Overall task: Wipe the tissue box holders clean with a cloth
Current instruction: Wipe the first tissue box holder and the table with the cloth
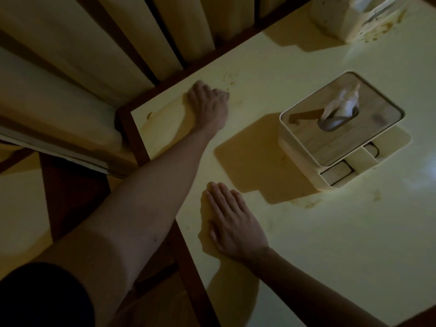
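1. While the pale desk [306,256] fills the view, no cloth shows on it.
2. One tissue box holder [339,135] stands right of both hands, its long axis slanting away; another [349,17] sits at the far edge.
3. Nearer it, the right hand [233,223] lies flat, fingers [221,197] together.
4. Farther off, the left hand [208,103] curls loosely; I cannot tell whether it holds anything.
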A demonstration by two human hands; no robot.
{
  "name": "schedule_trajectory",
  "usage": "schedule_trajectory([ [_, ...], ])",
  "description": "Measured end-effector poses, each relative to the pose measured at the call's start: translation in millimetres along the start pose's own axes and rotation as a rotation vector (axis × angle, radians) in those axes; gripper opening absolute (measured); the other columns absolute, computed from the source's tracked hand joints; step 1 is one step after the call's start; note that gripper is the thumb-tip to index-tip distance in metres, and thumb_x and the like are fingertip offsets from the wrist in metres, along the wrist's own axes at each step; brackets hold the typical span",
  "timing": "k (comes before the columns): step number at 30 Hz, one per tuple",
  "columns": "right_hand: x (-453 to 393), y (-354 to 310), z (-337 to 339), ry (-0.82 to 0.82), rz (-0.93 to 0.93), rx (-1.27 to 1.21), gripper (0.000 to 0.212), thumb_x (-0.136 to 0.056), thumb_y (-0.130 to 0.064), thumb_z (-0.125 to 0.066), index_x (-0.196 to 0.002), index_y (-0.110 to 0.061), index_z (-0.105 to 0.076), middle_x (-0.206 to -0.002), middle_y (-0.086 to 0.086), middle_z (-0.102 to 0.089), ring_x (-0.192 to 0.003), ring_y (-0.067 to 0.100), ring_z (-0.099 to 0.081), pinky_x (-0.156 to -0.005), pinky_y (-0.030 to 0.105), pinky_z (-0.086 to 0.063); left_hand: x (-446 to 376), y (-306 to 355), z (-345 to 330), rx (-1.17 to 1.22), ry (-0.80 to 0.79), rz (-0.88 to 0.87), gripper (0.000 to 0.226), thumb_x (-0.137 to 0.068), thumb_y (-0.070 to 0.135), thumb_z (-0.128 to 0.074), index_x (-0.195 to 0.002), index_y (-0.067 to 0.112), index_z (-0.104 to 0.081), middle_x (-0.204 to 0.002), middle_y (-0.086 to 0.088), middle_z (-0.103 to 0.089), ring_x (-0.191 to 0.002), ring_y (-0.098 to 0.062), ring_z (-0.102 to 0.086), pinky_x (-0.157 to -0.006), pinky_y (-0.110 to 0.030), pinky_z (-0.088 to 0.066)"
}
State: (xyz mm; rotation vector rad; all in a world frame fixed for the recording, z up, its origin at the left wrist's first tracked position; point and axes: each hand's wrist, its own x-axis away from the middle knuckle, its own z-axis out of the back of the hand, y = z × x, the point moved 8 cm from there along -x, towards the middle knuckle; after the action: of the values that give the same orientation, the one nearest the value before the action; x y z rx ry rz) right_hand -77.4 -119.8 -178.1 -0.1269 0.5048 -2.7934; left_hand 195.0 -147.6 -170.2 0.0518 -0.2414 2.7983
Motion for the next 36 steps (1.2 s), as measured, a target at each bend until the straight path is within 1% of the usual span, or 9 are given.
schedule_trajectory([
  [4, 0.1, -1.0, -0.9, 0.016, 0.002, -0.017, 0.069, -0.094, -0.045, -0.032, -0.15, -0.006, -0.021, -0.156, 0.015, -0.019, -0.145, 0.03, -0.014, -0.119, 0.046, -0.016, -39.7, 74.9, 10.4, 0.123, -0.032, -0.104, 0.048, -0.1, 0.029, -0.02, -0.142, 0.01, -0.032, -0.153, -0.024, -0.021, -0.144, -0.037, -0.005, -0.115, -0.055, -0.003],
  [9, 0.1, -0.8, -1.9, 0.013, 0.0, -0.016, 0.069, -0.094, -0.046, -0.031, -0.15, -0.007, -0.022, -0.156, 0.015, -0.02, -0.145, 0.029, -0.016, -0.118, 0.046, -0.015, -46.1, 91.5, 22.0, 0.088, 0.037, -0.255, 0.044, -0.095, 0.009, -0.036, -0.139, 0.007, -0.037, -0.154, -0.023, -0.018, -0.145, -0.036, -0.005, -0.117, -0.051, -0.005],
  [14, 1.0, -1.4, 0.7, 0.002, 0.009, 0.01, 0.072, -0.092, -0.048, -0.034, -0.15, -0.007, -0.021, -0.156, 0.014, -0.019, -0.145, 0.029, -0.015, -0.116, 0.042, -0.006, -43.4, -2.7, -4.7, 0.095, 0.031, 0.039, 0.038, -0.092, 0.015, -0.045, -0.13, 0.012, -0.045, -0.149, -0.021, -0.028, -0.141, -0.036, -0.016, -0.114, -0.052, -0.015],
  [19, 1.9, -0.9, 2.3, -0.001, -0.008, 0.004, 0.072, -0.093, -0.049, -0.037, -0.15, -0.008, -0.021, -0.156, 0.014, -0.018, -0.145, 0.029, -0.015, -0.116, 0.042, -0.006, 27.9, -132.2, -27.5, 0.05, 0.004, 0.274, 0.034, -0.092, 0.017, -0.049, -0.125, 0.018, -0.053, -0.136, -0.017, -0.043, -0.136, -0.037, -0.025, -0.109, -0.056, -0.026],
  [21, 1.9, -0.9, 1.8, -0.002, -0.007, -0.006, 0.071, -0.094, -0.048, -0.036, -0.15, -0.007, -0.02, -0.157, 0.014, -0.017, -0.145, 0.029, -0.014, -0.115, 0.042, -0.008, 58.7, -177.6, -32.1, 0.107, 0.0, 0.453, 0.032, -0.096, 0.022, -0.046, -0.125, 0.008, -0.052, -0.142, -0.021, -0.036, -0.137, -0.038, -0.023, -0.111, -0.056, -0.024],
  [23, 1.3, -1.0, 1.6, -0.001, -0.006, -0.013, 0.071, -0.094, -0.048, -0.035, -0.15, -0.007, -0.019, -0.157, 0.014, -0.016, -0.146, 0.029, -0.013, -0.115, 0.043, -0.009, 73.7, -194.7, -32.5, 0.078, -0.001, 0.526, 0.04, -0.1, 0.023, -0.039, -0.127, -0.005, -0.046, -0.147, -0.027, -0.028, -0.139, -0.039, -0.02, -0.113, -0.056, -0.018],
  [29, 1.2, -0.5, 1.0, 0.019, -0.005, -0.022, 0.07, -0.094, -0.047, -0.034, -0.15, -0.007, -0.02, -0.157, 0.015, -0.016, -0.146, 0.029, -0.013, -0.115, 0.043, -0.01, 56.3, -175.0, -19.6, 0.123, 0.074, 0.475, 0.046, -0.103, 0.027, -0.031, -0.128, -0.01, -0.045, -0.147, -0.028, -0.028, -0.14, -0.039, -0.019, -0.116, -0.053, -0.012],
  [33, 0.3, -0.3, 0.3, 0.018, -0.001, -0.036, 0.07, -0.094, -0.048, -0.034, -0.15, -0.007, -0.02, -0.157, 0.015, -0.016, -0.145, 0.03, -0.013, -0.114, 0.043, -0.01, 3.6, -116.0, -4.6, 0.063, 0.094, 0.143, 0.031, -0.1, 0.016, -0.036, -0.117, 0.001, -0.057, -0.13, -0.027, -0.044, -0.129, -0.041, -0.033, -0.108, -0.056, -0.026],
  [36, 0.1, 0.1, 0.2, 0.015, -0.002, -0.031, 0.07, -0.094, -0.047, -0.034, -0.15, -0.007, -0.02, -0.157, 0.014, -0.015, -0.146, 0.029, -0.013, -0.114, 0.043, -0.009, -40.6, -48.6, 4.9, -0.012, 0.072, -0.055, 0.034, -0.097, 0.009, -0.032, -0.121, 0.011, -0.056, -0.127, -0.024, -0.046, -0.13, -0.042, -0.03, -0.105, -0.058, -0.028],
])
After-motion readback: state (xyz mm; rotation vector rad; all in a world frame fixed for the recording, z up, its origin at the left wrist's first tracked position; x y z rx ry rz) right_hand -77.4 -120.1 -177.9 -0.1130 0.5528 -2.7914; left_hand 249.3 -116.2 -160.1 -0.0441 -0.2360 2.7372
